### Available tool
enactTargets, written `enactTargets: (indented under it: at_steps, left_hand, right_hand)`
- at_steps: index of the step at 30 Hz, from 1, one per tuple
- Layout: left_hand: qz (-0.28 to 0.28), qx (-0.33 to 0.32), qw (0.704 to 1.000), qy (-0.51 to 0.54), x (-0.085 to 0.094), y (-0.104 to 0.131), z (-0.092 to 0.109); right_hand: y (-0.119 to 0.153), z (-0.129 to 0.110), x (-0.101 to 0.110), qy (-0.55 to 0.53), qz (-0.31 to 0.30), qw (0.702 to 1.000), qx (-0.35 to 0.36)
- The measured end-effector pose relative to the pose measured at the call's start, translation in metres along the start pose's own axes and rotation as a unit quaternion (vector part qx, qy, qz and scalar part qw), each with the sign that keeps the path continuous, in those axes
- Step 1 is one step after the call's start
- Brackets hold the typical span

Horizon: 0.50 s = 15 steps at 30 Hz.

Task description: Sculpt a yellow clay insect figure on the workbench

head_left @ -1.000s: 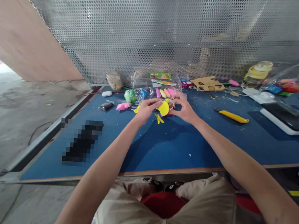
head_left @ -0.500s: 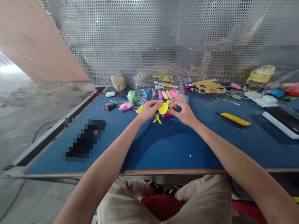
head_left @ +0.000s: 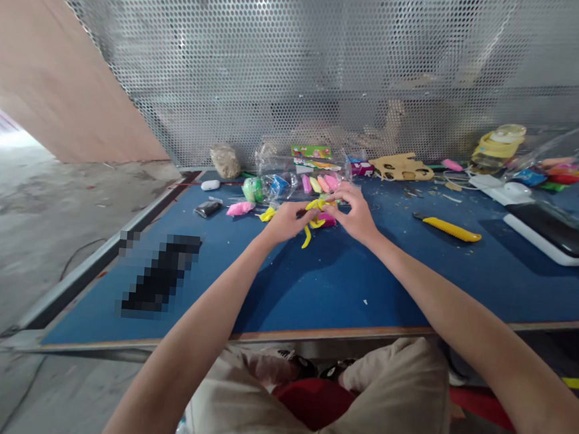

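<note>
Soft yellow modelling clay (head_left: 315, 206) is held between my two hands, above the blue table. My left hand (head_left: 289, 221) pinches it from the left, and a thin strand hangs down below the fingers. From the right, my right hand (head_left: 351, 212) grips the same clay with thumb and fingertips. Just left of my left hand lies another yellow lump (head_left: 268, 214). A magenta piece (head_left: 327, 220) shows beneath my right hand. Behind the hands are several pastel clay sticks (head_left: 317, 184) in clear plastic. The fingers partly hide the clay's shape.
A yellow utility knife (head_left: 451, 228) lies on the blue table (head_left: 323, 293) to the right, near a white-and-black device (head_left: 554, 228). On the left are a pink clay packet (head_left: 241, 208), a black packet (head_left: 208, 208) and a white case (head_left: 210, 185). Perforated metal (head_left: 322, 59) stands behind.
The broad yellow flap between my hands has folded into a narrower, twisted shape, and the hanging part is now a single strand. Both hands have come slightly closer together.
</note>
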<state>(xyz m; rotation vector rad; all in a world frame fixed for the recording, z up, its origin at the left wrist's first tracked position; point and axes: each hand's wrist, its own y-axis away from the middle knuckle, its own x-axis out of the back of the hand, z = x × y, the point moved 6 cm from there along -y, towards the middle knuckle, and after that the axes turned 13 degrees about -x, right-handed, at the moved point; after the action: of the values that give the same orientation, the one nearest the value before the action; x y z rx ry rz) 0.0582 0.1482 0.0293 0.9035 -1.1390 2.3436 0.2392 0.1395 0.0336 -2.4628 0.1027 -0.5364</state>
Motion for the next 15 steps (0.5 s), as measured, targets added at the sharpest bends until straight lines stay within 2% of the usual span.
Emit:
enactTargets:
  at_steps: [3, 8, 15]
  left_hand:
    - [0.001, 0.000, 0.998, -0.066, 0.000, 0.000, 0.001]
    - [0.008, 0.012, 0.993, -0.119, 0.000, 0.000, 0.008]
    - [0.047, 0.031, 0.982, -0.178, 0.008, 0.000, 0.017]
  right_hand:
    - [0.000, 0.003, -0.003, 0.053, 0.000, 0.999, 0.010]
    - [0.002, 0.001, -0.004, 0.149, 0.018, 0.988, 0.023]
    - [0.007, -0.019, 0.001, 0.171, 0.046, 0.982, 0.057]
